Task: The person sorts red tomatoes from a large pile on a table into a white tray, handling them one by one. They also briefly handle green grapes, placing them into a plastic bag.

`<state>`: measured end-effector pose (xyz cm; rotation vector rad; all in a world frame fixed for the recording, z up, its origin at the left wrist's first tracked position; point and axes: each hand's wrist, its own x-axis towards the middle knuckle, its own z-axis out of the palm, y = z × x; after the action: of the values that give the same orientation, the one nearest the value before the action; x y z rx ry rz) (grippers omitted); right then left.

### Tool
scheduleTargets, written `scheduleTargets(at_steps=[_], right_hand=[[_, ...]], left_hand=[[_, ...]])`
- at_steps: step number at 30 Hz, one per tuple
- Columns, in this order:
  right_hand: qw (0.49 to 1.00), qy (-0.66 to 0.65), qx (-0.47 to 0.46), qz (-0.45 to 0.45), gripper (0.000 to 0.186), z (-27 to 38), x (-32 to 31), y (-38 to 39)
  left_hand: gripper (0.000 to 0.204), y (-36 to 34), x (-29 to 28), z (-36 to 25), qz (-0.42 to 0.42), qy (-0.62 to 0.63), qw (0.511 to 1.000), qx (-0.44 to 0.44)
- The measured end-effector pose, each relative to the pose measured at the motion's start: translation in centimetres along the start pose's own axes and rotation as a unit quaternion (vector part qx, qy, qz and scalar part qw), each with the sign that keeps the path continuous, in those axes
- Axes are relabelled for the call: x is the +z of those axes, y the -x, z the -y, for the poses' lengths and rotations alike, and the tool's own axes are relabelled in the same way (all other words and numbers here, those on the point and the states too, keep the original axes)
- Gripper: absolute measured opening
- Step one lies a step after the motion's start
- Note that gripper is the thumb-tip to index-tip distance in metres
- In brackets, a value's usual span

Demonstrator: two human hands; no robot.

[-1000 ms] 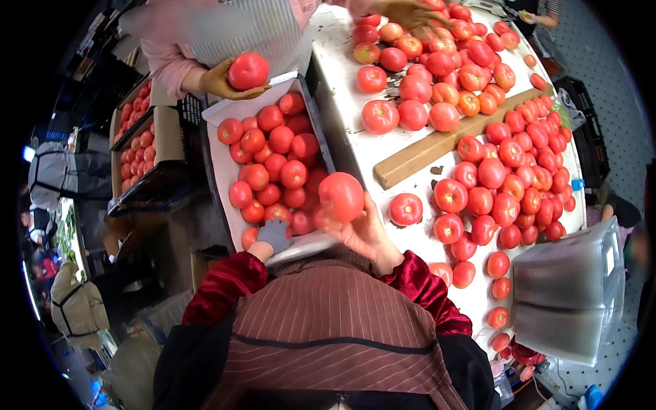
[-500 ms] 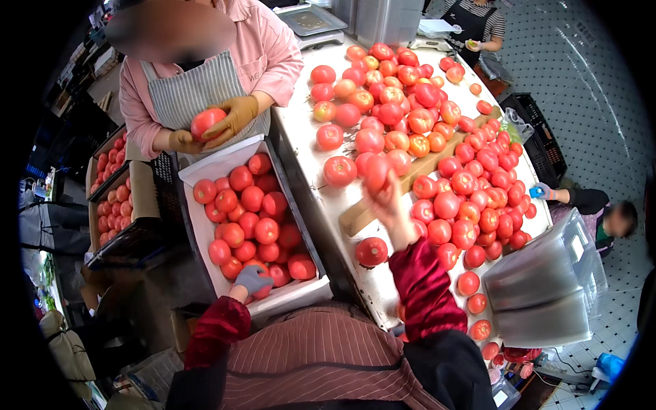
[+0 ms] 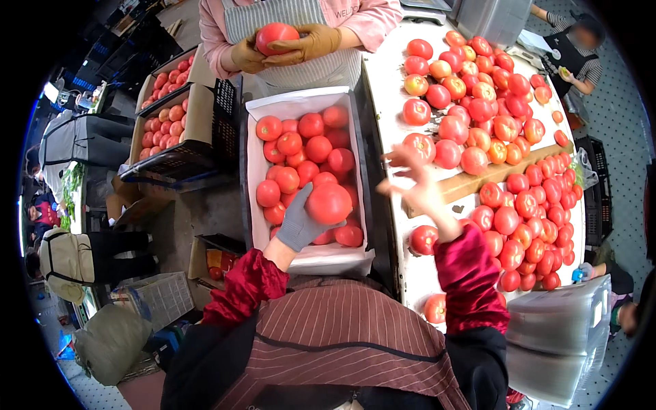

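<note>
My left hand [image 3: 298, 224], in a grey glove, is closed around a large red tomato [image 3: 329, 203] above the near half of a crate [image 3: 301, 100] lined with white paper. Many tomatoes lie inside that crate. Bare and slightly blurred, my right hand [image 3: 417, 183] hangs at the table's left edge with its fingers spread and nothing in them. A loose tomato [image 3: 424, 240] lies below its wrist. Beyond it, tomatoes spread over the white table [image 3: 403, 270], parted into two groups by a wooden bar [image 3: 465, 184].
Across the crate, a co-worker's brown-gloved hands [image 3: 290, 48] hold another tomato. Cardboard-lined crates [image 3: 198, 75] of tomatoes stand at the left. Stacked clear plastic boxes [image 3: 553, 342] are at the near right, a scale [image 3: 422, 5] at the back. Other people work farther off.
My right hand held a tomato over the table; now it is empty and its fingers are apart. My left hand has risen from low in the crate with a tomato. The view has shifted left.
</note>
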<state>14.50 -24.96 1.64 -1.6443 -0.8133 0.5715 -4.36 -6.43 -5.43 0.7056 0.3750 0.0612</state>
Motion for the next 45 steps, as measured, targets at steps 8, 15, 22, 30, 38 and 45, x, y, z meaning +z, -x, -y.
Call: scheduleTargets(at_steps=[8,15,22,30,38,45], right_hand=[[0.941,-0.312,0.126,-0.043,0.056,-1.0,7.6,3.7],[0.694,-0.643,0.309,-0.095,0.057,-3.1,6.1,3.8],[0.603,-0.738,0.271,-0.138,0.065,-4.3,3.9,5.7],[0.587,-0.730,0.193,-0.292,0.068,-4.9,-0.7,10.6],[0.676,-0.489,-0.022,-0.551,0.047,-4.6,-15.2,20.3],[0.717,-0.231,-0.048,-0.656,0.041,-6.7,-27.2,27.4]], left_hand=[[0.052,0.8,1.1,-3.4,0.039,-0.041,0.985,-0.164],[0.050,3.7,-9.7,-1.3,-0.030,-0.897,0.388,-0.209],[0.056,3.4,-12.8,2.0,-0.004,-0.877,0.399,-0.268],[0.068,1.0,-10.2,3.0,0.005,-0.874,0.370,-0.316],[0.081,1.4,-10.9,3.4,-0.035,-0.863,0.371,-0.342],[0.079,2.4,-13.8,0.6,-0.069,-0.724,0.675,-0.119]])
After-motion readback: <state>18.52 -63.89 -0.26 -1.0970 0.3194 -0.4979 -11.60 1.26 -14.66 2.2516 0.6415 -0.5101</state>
